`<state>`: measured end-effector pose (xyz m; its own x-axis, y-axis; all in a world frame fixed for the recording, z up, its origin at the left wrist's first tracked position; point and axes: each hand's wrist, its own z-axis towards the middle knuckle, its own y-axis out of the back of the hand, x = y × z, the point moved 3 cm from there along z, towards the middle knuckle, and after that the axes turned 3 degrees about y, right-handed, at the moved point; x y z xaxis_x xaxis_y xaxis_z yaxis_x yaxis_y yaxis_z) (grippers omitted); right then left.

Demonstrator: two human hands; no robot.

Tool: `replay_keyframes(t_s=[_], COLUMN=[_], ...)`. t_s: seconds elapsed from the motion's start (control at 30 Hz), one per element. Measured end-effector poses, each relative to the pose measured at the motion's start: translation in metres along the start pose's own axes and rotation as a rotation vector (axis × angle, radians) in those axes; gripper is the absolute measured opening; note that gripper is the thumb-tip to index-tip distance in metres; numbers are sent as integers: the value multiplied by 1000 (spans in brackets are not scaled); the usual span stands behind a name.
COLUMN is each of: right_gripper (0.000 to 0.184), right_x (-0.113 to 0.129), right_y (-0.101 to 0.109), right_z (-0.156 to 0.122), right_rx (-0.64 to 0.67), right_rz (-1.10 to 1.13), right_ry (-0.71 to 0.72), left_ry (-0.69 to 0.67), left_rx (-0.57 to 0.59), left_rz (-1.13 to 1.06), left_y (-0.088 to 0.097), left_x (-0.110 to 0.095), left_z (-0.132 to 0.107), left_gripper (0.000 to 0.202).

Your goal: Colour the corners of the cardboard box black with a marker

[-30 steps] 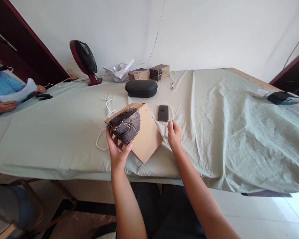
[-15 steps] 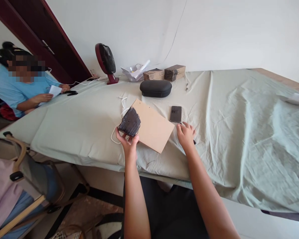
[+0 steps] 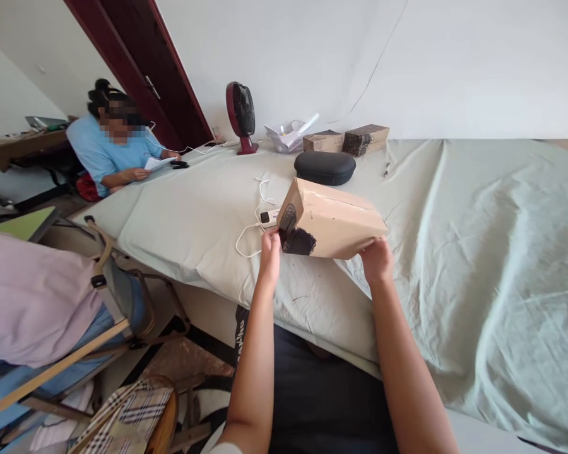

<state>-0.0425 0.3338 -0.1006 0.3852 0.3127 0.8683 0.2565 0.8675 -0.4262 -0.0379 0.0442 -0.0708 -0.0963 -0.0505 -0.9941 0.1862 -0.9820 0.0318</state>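
Note:
A brown cardboard box [image 3: 334, 217] with a black scribbled patch on its left end is held tilted above the cloth-covered table [image 3: 208, 239]. My left hand [image 3: 269, 255] grips its left end, fingers partly behind the box. At the lower right corner my right hand [image 3: 377, 258] is closed on it, the fingertips tucked underneath. Just left of the box lies a white power strip [image 3: 269, 218] with a black plug and a white cable. The dark flat device seen earlier is hidden now.
Behind the box sits a black oval case [image 3: 325, 168]. Farther back are two small cardboard boxes [image 3: 366, 139], a clear plastic tray [image 3: 288, 137] and a red fan [image 3: 241, 116]. A person [image 3: 123, 148] in blue sits at the left, holding paper. A chair [image 3: 118, 284] stands near left.
The box has been raised and turned, with my right hand moving from beside the dark flat device onto its right end. My left hand stays at the blackened end. The view has shifted left.

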Motion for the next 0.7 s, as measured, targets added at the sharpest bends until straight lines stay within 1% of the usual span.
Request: replay_keyframes(t_s=[0.1, 0.13, 0.23, 0.3, 0.37, 0.43, 0.53, 0.63, 0.7], right_gripper=[63, 66, 57, 55, 55, 49, 36, 37, 35], right_x=[7, 12, 27, 36, 41, 43, 39, 35, 33], right_y=[2, 3, 4, 6, 8, 10, 10, 8, 6], right_z=[3, 4, 6, 8, 8, 6, 0, -5, -6], right_rx=[-12, -28, -61, -73, -108, -136, -177, -200, -170], right_rz=[66, 73, 85, 94, 80, 58, 40, -43, -113], right_ry=[26, 24, 36, 67, 104, 123, 114, 62, 48], left_ry=[45, 62, 113, 131, 139, 148, 149, 146, 139], left_rx=[32, 49, 124, 216, 310, 359, 358, 355, 358], left_rz=[63, 82, 133, 137, 100, 51, 19, 3, -12], left_y=[-5, -9, -23, -31, -37, -39, -36, -29, -24], left_x=[-7, -10, -20, -29, -37, -41, -39, -34, -33], left_z=[26, 35, 56, 63, 63, 61, 57, 51, 46], left_gripper=[77, 77, 78, 80, 82, 82, 80, 80, 78])
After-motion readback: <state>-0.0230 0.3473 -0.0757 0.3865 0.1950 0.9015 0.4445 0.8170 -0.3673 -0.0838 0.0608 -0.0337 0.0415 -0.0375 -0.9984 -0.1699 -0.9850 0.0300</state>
